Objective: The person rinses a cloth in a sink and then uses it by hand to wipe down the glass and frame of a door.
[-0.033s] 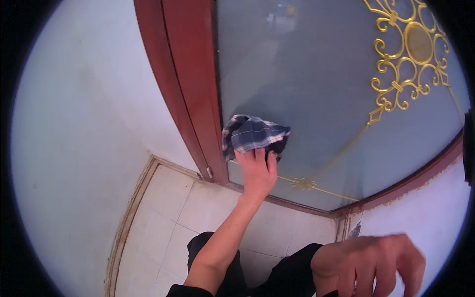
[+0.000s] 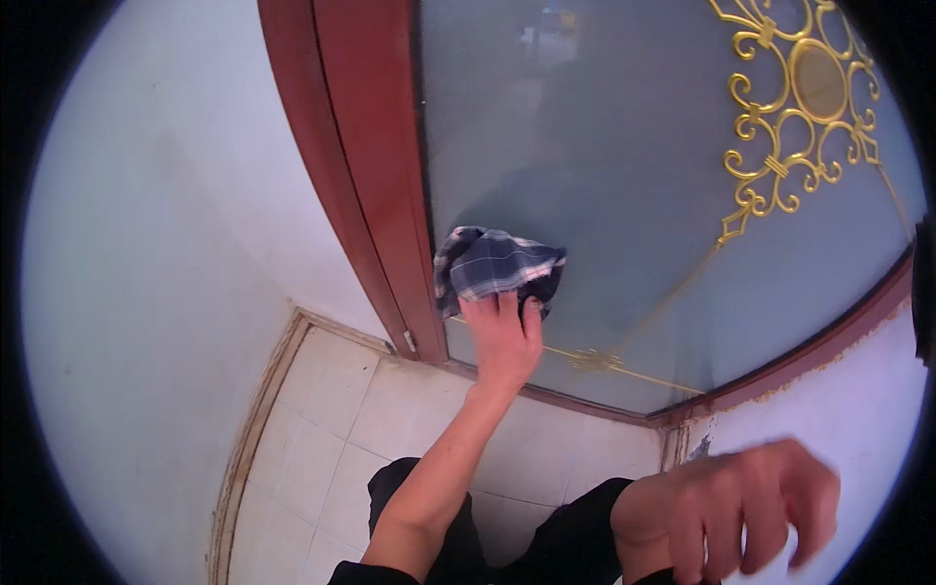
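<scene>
A dark blue and white plaid cloth (image 2: pixel 502 263) is bunched against the frosted glass panel (image 2: pixel 585 175), close to the panel's lower left edge. My left hand (image 2: pixel 502 336) is closed on it from below, and the cloth hides some of the fingertips. At the lower right my right hand (image 2: pixel 736 512) hangs in the air, nearer to me than the glass. Its fingers droop, bent and a little apart, and I see nothing in them.
Gold scrollwork (image 2: pixel 814 88) decorates the glass at the upper right, with a smaller gold ornament (image 2: pixel 595 360) low down. A dark red frame (image 2: pixel 375 127) borders the panel. Pale walls (image 2: pixel 166 224) stand on both sides, above light floor tiles (image 2: pixel 336 409).
The panel and the cloth have shifted slightly left in the picture. My right hand has risen a little. The left hand keeps its hold on the cloth.
</scene>
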A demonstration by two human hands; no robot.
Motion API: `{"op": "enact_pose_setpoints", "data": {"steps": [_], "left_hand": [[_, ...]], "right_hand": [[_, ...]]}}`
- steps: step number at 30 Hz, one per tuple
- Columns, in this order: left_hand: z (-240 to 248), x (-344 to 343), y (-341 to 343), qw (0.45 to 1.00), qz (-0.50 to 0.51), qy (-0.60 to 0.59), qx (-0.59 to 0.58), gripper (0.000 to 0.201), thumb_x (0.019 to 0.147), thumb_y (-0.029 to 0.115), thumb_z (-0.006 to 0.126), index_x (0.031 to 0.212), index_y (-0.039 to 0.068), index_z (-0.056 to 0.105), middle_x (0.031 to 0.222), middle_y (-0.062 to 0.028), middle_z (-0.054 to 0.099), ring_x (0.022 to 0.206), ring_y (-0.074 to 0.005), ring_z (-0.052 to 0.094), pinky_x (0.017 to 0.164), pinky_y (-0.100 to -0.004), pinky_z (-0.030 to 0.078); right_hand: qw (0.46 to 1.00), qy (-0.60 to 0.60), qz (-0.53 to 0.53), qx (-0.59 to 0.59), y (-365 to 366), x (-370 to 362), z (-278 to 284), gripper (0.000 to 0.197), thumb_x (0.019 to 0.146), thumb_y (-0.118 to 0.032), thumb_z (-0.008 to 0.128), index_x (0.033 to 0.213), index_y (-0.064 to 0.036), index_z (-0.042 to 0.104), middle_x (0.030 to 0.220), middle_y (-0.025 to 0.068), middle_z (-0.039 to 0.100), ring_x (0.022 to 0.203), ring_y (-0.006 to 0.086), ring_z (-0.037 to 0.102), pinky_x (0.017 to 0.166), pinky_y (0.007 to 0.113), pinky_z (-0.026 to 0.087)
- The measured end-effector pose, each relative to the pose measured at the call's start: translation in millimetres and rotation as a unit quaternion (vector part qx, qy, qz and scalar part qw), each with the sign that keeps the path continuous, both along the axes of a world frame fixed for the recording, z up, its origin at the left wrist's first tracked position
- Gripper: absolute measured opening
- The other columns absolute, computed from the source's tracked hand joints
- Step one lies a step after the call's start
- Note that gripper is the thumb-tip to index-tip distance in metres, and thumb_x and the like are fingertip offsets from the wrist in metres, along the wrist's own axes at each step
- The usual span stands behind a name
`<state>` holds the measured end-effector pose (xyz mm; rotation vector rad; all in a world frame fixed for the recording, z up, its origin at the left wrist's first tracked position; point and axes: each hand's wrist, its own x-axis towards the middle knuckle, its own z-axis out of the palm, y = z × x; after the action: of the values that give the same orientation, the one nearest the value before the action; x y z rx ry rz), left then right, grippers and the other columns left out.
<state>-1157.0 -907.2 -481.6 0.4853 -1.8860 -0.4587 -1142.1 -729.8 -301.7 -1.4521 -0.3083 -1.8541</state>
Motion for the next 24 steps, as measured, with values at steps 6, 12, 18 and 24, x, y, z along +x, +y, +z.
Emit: {"op": "enact_pose_setpoints", "data": {"steps": [6,12,18,24], "left_hand": [[3.0,-4.9,14.5,0.998,-0.023,-0.055,0.028,0.056,0.081,0.012,0.057,0.132,-0.004,0.037,0.133,-0.0300,0.032,0.123,-0.0449,0.033,0.103,-0.0453,0.027],[2.5,7.5,4.3,0.998,-0.026,-0.034,0.035,0.057,0.083,0.011,0.055,0.135,-0.003,0.034,0.140,-0.0299,0.024,0.129,-0.0430,0.028,0.106,-0.0442,0.023],[8.8,-2.6,18.3,0.997,-0.039,-0.042,0.047,0.057,0.085,0.011,0.054,0.136,-0.003,0.032,0.143,-0.0283,0.021,0.133,-0.0402,0.023,0.107,-0.0426,0.022],[3.2,-1.0,15.0,0.996,-0.049,-0.032,0.069,0.058,0.084,0.012,0.055,0.135,-0.004,0.032,0.142,-0.0288,0.023,0.131,-0.0419,0.024,0.107,-0.0430,0.021]], "right_hand": [[0.971,0.058,-0.125,0.193,0.2,-26.6,9.0,0.026,0.090,-0.025,0.046,0.084,-0.0012,0.055,0.063,0.0119,0.057,0.047,0.0166,0.050,0.051,0.028,0.042],[0.957,0.035,-0.164,0.236,-16.8,17.7,2.9,0.047,0.089,-0.035,0.044,0.085,0.0069,0.064,0.076,0.0141,0.062,0.062,0.0171,0.054,0.064,0.026,0.043],[0.948,-0.069,-0.092,0.296,4.0,47.6,25.9,0.058,0.091,-0.040,0.037,0.081,0.0082,0.067,0.074,0.0196,0.061,0.063,0.0186,0.054,0.064,0.023,0.040],[0.947,-0.256,-0.184,0.065,-30.9,80.6,14.8,0.052,0.092,-0.036,0.039,0.083,0.0065,0.067,0.077,0.0184,0.060,0.064,0.0204,0.054,0.064,0.025,0.043]]}}
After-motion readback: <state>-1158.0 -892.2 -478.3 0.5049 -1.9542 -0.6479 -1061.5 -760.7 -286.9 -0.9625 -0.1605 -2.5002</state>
